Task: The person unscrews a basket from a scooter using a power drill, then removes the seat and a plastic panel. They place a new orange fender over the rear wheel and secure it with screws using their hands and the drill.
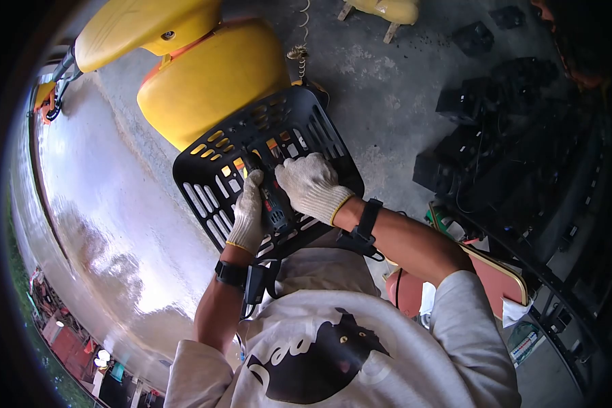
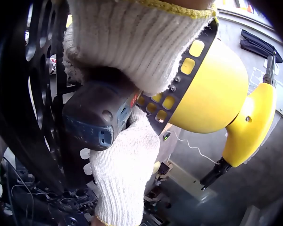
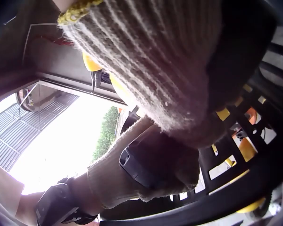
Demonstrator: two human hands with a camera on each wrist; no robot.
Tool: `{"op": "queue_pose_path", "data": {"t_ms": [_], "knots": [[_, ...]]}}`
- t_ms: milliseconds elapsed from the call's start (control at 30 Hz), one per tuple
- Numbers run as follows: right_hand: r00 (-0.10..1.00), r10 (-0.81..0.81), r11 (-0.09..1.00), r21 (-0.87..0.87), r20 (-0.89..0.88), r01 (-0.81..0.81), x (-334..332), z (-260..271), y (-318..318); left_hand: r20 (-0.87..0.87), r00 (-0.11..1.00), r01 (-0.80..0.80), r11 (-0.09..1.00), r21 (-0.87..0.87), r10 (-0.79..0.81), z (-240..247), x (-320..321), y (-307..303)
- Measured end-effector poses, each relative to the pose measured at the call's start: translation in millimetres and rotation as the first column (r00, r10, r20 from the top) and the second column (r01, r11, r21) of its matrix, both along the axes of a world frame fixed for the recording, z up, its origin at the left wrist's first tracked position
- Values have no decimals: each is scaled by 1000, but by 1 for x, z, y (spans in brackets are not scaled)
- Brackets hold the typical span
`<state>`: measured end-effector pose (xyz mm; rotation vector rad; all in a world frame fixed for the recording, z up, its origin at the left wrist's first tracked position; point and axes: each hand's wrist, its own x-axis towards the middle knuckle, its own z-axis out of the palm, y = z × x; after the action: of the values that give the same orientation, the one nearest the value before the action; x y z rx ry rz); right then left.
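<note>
A dark cordless power tool [image 1: 276,209] with a blue-grey battery end lies over a black slotted plastic basket [image 1: 333,153]. My left hand [image 1: 249,212], in a white knitted glove, grips the tool's body from its left side. In the right wrist view, the tool's battery end [image 3: 137,162] pokes out of that grip. My gloved right hand [image 1: 311,183] is bent close against the tool's other side, with its knuckles up. In the left wrist view, the right hand's thumb side [image 2: 139,123] meets the tool. I cannot tell what its hidden fingertips hold.
Behind the basket stands a large yellow moulded body [image 1: 211,81] of a ride-on vehicle. Black boxes [image 1: 455,102] and dark parts crowd the floor on the right. A reddish padded stool [image 1: 483,272] stands by my right elbow. A coiled cable [image 1: 302,51] hangs beyond the basket.
</note>
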<state>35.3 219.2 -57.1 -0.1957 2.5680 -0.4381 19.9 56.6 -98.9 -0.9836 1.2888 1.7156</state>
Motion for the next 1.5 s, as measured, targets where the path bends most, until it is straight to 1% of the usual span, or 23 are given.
{"op": "queue_pose_path", "data": {"t_ms": [167, 300, 400, 500, 600, 700, 733, 800, 833, 867, 900, 967, 1000, 1033, 1100, 1133, 1167, 1200, 1233, 1267, 1367, 1400, 1500], "knots": [[999, -7, 1000, -24, -38, 6, 0, 1, 2, 37, 999, 24, 1000, -1, -24, -2, -1, -3], [999, 11, 1000, 5, 41, -12, -5, 1, 0, 58, 997, 53, 998, -33, -51, -6, -3, -5], [1000, 5, 1000, -2, 20, -5, -4, 1, 1, 32, 998, 45, 999, 8, -45, -2, -3, -3], [999, 38, 999, 23, -38, -37, -3, 0, 1, 52, 998, 16, 995, 96, -21, -17, -1, -7], [992, 94, 995, 44, -88, -90, -5, -6, 9, -33, 999, 17, 982, 187, -11, -30, 3, -8], [979, 174, 977, 146, -103, -158, -9, -6, 3, 9, 998, 53, 977, 205, -56, -19, -2, -7], [979, 180, 975, 145, -91, -166, -10, -3, 4, 84, 989, 104, 976, 192, -122, -16, -8, -10], [964, 217, 960, 211, -153, -182, -10, 7, 0, 89, 993, 53, 969, 242, -76, -35, -6, -15], [954, 234, 952, 245, -189, -185, -11, 13, -4, 88, 995, 30, 963, 267, -56, -34, -11, -15], [962, 246, 958, 182, -117, -222, -12, 20, -3, 54, 997, 45, 969, 243, -60, -28, -8, -24], [964, 263, 959, 118, -45, -256, -11, 28, 1, 23, 1000, -6, 977, 213, 1, -37, -4, -34], [984, 175, 984, -31, 31, -174, 2, 47, 13, 35, 998, 58, 997, 52, -60, -16, -7, -49], [990, 144, 989, -35, 6, -143, 9, 54, 16, -69, 995, 97, 922, 374, -76, -29, -7, -68], [994, 113, 993, -43, -15, -113, 17, 61, 18, -121, 992, 86, 932, 352, -46, -10, -6, -67], [995, 79, 996, -51, 59, -76, 26, 72, 24, -219, 976, 59, 951, 305, 9, 33, -2, -64], [995, 56, 994, -101, 88, -47, 30, 80, 27, -175, 983, -15, 965, 261, 62, 50, -3, -58], [993, 31, 989, -150, 116, -13, 33, 87, 31, -201, 979, 25, 974, 227, 22, 52, -2, -55], [995, -29, 973, -226, 95, 50, 42, 82, 35, -225, 974, 65, 979, 192, -21, 54, -1, -53], [997, -35, 953, -297, 73, 55, 48, 85, 38, -247, 967, 105, 982, 155, -64, 55, -1, -52], [997, -45, 928, -367, 55, 62, 53, 88, 41, -287, 956, 111, 982, 154, -63, 43, 3, -53], [991, -128, 816, -565, 26, 120, 70, 88, 42, -378, 883, 306, 952, 14, -278, 42, 4, -58], [988, -150, 778, -612, 31, 138, 74, 90, 42, -375, 886, 295, 955, 8, -271, 48, 6, -55], [979, -189, 665, -724, 75, 184, 87, 82, 41, -329, 940, 199, 927, 318, -88, 36, 0, -61]]}}
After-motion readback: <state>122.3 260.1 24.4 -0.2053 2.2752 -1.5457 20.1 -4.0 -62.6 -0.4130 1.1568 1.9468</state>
